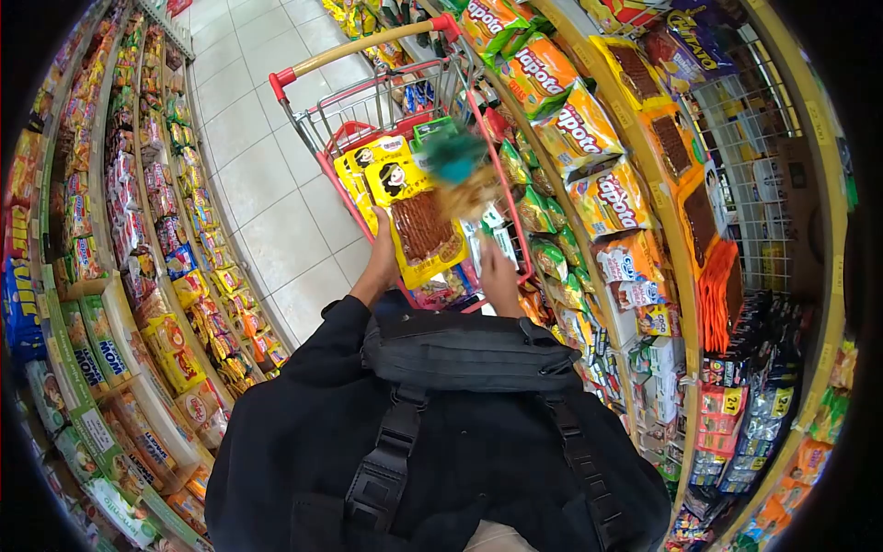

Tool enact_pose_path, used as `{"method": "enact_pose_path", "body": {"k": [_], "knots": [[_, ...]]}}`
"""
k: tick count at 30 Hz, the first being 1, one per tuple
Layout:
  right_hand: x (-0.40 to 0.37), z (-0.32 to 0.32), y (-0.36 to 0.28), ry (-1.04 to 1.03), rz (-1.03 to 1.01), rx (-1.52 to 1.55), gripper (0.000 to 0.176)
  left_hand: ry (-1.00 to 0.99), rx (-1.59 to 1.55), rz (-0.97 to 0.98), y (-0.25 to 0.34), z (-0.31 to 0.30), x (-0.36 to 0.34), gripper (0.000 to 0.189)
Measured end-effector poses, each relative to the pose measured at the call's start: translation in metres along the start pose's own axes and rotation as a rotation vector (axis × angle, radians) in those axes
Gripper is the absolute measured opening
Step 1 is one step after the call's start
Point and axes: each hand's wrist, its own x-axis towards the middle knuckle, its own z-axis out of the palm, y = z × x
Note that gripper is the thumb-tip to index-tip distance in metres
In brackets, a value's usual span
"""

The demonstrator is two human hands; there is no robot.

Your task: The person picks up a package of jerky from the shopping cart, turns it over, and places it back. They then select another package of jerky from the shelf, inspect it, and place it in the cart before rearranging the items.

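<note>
Glossy plastic snack packet (418, 221); red wire-metal cart (368, 110).

Left hand (382, 260), right hand (499, 276) outstretched

Black long-sleeved top (294, 432); black chest harness (469, 354), webbing straps (402, 419), buckles (379, 483); left grip (382, 262), right grip (499, 276) bare.

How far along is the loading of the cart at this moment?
Done: the red cart already holds several packets, including a green packet near the handle. In hand: the left hand grips yellow packets over the basket; a blurred teal packet shows above the right hand, grip unclear. Left: the yellow packets are not yet down in the cart.
</note>
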Motion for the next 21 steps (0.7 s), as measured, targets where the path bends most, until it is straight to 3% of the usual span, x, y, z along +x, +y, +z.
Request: {"method": "enact_pose_path", "body": {"k": [2,3,4,5,6,9,10,13,16,17,19,21], "knots": [[-0.019,0.006,0.002,-0.16,-0.242,-0.006,0.031,0.099,0.108,0.043,-0.01,-0.021,0.009,0.08],[-0.021,0.005,0.004,-0.153,-0.162,-0.073,0.03,0.149,0.161,0.065,-0.015,-0.026,0.012,0.079],[-0.023,0.005,0.008,-0.148,-0.083,-0.139,0.029,0.032,-0.085,-0.01,0.01,-0.002,-0.001,0.076],[-0.024,0.007,0.013,-0.145,-0.007,-0.204,0.029,-0.001,-0.154,0.035,0.013,0.004,-0.001,0.075],[-0.02,0.016,0.05,-0.104,0.248,-0.165,0.03,0.04,-0.16,0.076,0.013,0.008,0.0,0.075],[-0.02,0.008,0.05,0.056,0.295,0.121,0.029,0.096,-0.15,0.179,0.012,0.001,0.002,0.08],[-0.027,0.009,0.043,0.044,0.218,0.1,0.03,0.095,-0.139,0.209,0.011,-0.003,0.004,0.083],[-0.043,0.001,0.002,-0.278,-0.089,-0.088,0.029,-0.006,-0.227,0.042,0.014,-0.021,0.001,0.08],[-0.03,0.009,0.047,-0.196,0.087,-0.276,0.028,0.05,-0.2,0.12,0.013,-0.009,0.004,0.08],[-0.023,0.018,0.079,0.017,0.162,-0.101,0.027,0.073,-0.192,0.156,0.016,-0.005,0.004,0.08],[-0.002,0.009,0.096,0.146,0.182,0.202,0.027,0.074,-0.217,0.115,0.02,-0.001,0.0,0.079],[0.008,-0.005,0.067,0.05,0.367,0.487,0.028,0.024,-0.234,0.047,0.02,0.002,-0.002,0.075]]}}
